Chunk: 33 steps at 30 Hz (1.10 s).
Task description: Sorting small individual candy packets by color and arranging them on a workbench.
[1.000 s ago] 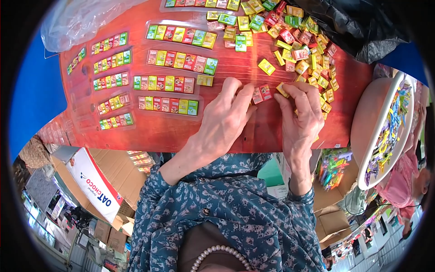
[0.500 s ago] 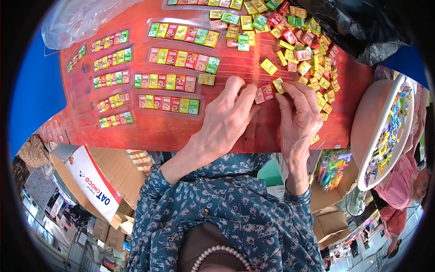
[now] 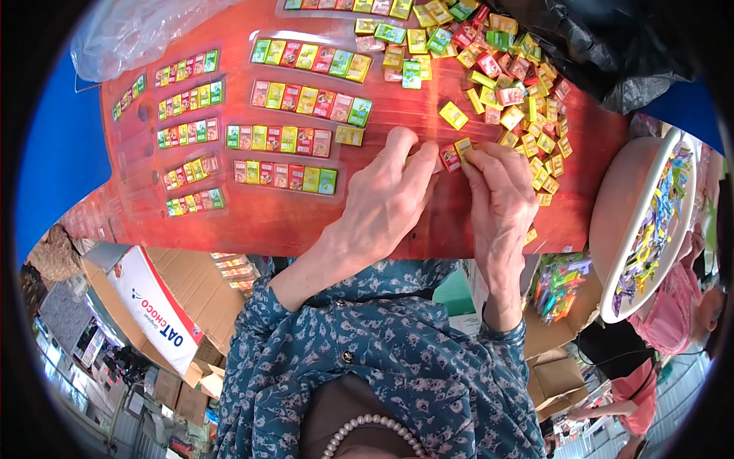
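Note:
Small, flat printed boxes cover much of the red table (image 3: pixel 413 222). My left hand (image 3: pixel 386 191) is closed, thumb and fingers pinched on a red box (image 3: pixel 449 158); its palm side is hidden. Against that red box sits a yellow box (image 3: pixel 462 147), pinched between the thumb and fingertips of my right hand (image 3: pixel 501 187). A loose yellow box (image 3: pixel 453 115) lies just beyond my fingers. Left of my left hand, boxes stand side by side in clear plastic trays (image 3: pixel 342 180). Another yellow box (image 3: pixel 349 136) lies at the right end of one row.
A heap of loose boxes (image 3: pixel 527 115) spreads to the far right, beside a black plastic bag (image 3: pixel 604 53). A white basin (image 3: pixel 612 206) of colourful small pieces stands at the right edge. Clear plastic (image 3: pixel 138 38) lies far left; a cardboard box (image 3: pixel 191 283) stands below the table.
My right hand has moved slightly left, bringing the yellow box up against the red one. Fewer red faces show beside my left fingers. At the right, a person in pink has shifted.

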### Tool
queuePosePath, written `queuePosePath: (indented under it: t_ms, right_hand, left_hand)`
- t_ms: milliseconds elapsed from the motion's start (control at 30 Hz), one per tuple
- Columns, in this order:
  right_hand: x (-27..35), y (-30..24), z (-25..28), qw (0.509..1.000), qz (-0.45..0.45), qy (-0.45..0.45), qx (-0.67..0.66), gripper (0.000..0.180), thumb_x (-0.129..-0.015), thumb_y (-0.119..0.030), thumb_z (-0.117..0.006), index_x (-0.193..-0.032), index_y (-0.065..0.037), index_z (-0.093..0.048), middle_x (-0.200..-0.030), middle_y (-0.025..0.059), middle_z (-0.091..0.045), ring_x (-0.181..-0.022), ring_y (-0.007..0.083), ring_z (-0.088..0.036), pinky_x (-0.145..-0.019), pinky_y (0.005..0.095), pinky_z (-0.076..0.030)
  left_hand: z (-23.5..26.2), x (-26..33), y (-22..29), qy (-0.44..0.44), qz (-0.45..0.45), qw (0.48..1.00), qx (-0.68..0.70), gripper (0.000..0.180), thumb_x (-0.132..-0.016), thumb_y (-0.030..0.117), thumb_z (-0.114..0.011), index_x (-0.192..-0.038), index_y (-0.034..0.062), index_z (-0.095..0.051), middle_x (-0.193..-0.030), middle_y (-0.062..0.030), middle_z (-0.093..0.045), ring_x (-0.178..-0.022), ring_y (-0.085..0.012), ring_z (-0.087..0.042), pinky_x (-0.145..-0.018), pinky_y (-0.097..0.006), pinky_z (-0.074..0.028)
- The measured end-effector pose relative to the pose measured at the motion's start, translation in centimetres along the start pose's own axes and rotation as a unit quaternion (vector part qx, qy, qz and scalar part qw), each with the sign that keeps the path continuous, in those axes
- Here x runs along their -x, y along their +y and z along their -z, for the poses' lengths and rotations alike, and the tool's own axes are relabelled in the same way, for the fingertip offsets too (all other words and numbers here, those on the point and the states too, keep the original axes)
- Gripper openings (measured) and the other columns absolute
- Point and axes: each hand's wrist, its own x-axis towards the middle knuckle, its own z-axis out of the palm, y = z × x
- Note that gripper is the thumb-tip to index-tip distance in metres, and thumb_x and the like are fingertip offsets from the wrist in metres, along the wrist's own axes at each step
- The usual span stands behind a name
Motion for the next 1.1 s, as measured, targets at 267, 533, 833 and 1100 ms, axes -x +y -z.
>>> queuePosePath:
  t_ms: [267,533,833,1100]
  right_hand:
    - [-3.5,0.4,4.1,0.999,-0.004,-0.022,-0.032,0.013,-0.084,0.005,-0.062,-0.097,0.004,-0.064,-0.097,0.0188,-0.062,-0.086,0.0369,-0.063,-0.075,0.0413,-0.052]
    - [-10.3,4.5,2.6,0.994,0.080,0.038,0.060,0.027,-0.081,0.003,-0.066,-0.108,0.003,-0.064,-0.097,0.0249,-0.064,-0.090,0.0425,-0.064,-0.076,0.0443,-0.052]
    - [-10.2,3.9,3.3,0.998,0.039,0.025,0.044,0.028,-0.079,-0.001,-0.072,-0.105,0.005,-0.064,-0.093,0.0220,-0.066,-0.081,0.0375,-0.066,-0.074,0.0395,-0.053]
    - [-6.4,2.0,5.4,0.996,-0.033,-0.061,-0.061,0.027,-0.078,0.000,-0.072,-0.104,0.002,-0.066,-0.091,0.0139,-0.065,-0.078,0.0216,-0.065,-0.069,0.0316,-0.051]
  left_hand:
    - [0.7,0.1,-0.2,-0.016,-0.022,1.000,-0.010,0.044,-0.076,0.003,-0.077,-0.115,-0.0011,-0.058,-0.100,-0.0125,-0.049,-0.076,-0.0304,-0.065,-0.060,-0.039,-0.054]
    - [0.3,0.0,-0.1,-0.013,-0.007,1.000,0.011,0.046,-0.073,0.003,-0.080,-0.115,-0.0013,-0.061,-0.102,-0.0126,-0.054,-0.082,-0.0307,-0.064,-0.066,-0.039,-0.054]
    - [0.3,-0.3,-0.4,-0.003,-0.020,0.999,0.033,0.048,-0.072,0.002,-0.080,-0.116,-0.0013,-0.060,-0.102,-0.0129,-0.054,-0.082,-0.0316,-0.064,-0.065,-0.039,-0.054]
    - [0.4,0.0,-0.4,-0.004,-0.012,0.999,0.033,0.051,-0.072,0.001,-0.079,-0.119,0.0002,-0.059,-0.100,-0.0118,-0.055,-0.081,-0.0310,-0.064,-0.065,-0.039,-0.054]
